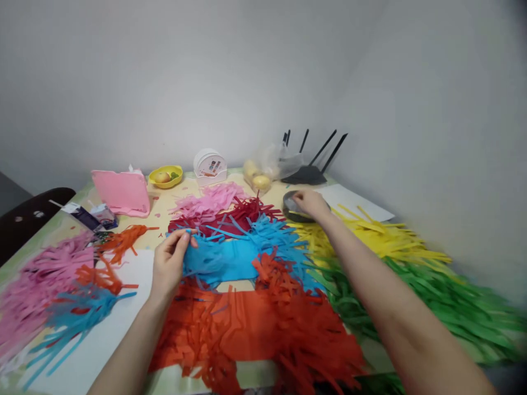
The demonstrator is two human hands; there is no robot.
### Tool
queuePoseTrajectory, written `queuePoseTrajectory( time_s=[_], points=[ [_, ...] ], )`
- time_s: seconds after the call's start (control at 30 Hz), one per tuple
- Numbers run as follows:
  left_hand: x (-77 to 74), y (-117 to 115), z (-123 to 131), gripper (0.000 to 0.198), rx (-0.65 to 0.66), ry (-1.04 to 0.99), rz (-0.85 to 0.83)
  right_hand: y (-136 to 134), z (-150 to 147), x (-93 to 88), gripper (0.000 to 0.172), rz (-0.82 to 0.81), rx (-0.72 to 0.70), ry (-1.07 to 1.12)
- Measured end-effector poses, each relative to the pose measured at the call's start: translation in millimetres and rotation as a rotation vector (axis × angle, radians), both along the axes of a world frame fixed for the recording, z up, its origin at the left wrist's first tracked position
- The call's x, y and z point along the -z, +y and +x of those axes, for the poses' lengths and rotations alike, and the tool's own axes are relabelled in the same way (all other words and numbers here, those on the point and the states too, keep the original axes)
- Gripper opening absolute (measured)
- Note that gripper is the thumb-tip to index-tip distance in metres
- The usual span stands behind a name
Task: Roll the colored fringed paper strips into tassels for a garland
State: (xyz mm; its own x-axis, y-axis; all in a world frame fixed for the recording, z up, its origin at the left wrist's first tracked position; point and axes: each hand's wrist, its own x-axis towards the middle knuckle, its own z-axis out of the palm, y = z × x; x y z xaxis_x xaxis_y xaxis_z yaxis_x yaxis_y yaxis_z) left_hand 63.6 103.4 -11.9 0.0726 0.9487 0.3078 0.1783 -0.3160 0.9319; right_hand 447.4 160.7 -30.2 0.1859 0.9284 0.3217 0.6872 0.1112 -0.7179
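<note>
My left hand [175,255] pinches the top of a blue paper tassel [206,258] whose strips hang blurred over a flat blue fringed sheet [239,260]. At the back right, my right hand [308,203] reaches into a dark round bowl [294,216]; its fingertips are together, and what they hold is too small to make out. Orange-red fringed paper [247,323] spreads across the near middle. On white paper [119,323] at the left lie a finished-looking blue tassel [80,307] and orange tassels [123,241].
Pink fringe [45,291] lies left, yellow [382,238] and green fringe [440,302] right. Behind stand a pink tablet case [121,191], a yellow fruit dish [166,184], a white holder [211,167], a plastic bag [261,173] and a black router [304,175].
</note>
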Motion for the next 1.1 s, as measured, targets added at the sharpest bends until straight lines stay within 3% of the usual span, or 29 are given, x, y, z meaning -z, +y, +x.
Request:
queuePoseTrajectory(
  time_s=[0.07, 0.17, 0.37, 0.63, 0.83, 0.97, 1.1],
  points=[
    [-2.9, 1.8, -6.7, 0.028, -0.031, 0.063, 0.019, 12.7, 29.2, 13.4, 0.025, -0.235, 0.086, -0.123],
    [-1.6, 3.1, -11.7, 0.029, -0.048, 0.119, 0.014, 24.5, 45.7, 32.4, 0.029, -0.526, 0.153, -0.294],
    [7.3, 0.8, -14.2, 0.030, -0.038, 0.159, -0.004, 37.8, 51.8, 48.2, 0.030, -0.738, 0.129, -0.510],
    [11.4, -6.8, -16.8, 0.023, 0.004, 0.125, -0.057, 41.0, 53.9, 49.8, 0.028, -0.791, 0.088, -0.586],
    [11.9, -10.4, -18.9, 0.019, 0.026, 0.087, -0.075, 39.9, 49.9, 51.0, 0.029, -0.759, 0.148, -0.541],
    [14.3, -11.0, -20.2, 0.019, 0.044, 0.091, -0.082, 32.2, 47.0, 41.0, 0.028, -0.636, 0.248, -0.461],
    [13.6, -15.4, -20.9, 0.018, 0.024, 0.078, -0.075, 14.0, 25.2, 18.1, 0.022, -0.377, 0.364, -0.341]
  ],
)
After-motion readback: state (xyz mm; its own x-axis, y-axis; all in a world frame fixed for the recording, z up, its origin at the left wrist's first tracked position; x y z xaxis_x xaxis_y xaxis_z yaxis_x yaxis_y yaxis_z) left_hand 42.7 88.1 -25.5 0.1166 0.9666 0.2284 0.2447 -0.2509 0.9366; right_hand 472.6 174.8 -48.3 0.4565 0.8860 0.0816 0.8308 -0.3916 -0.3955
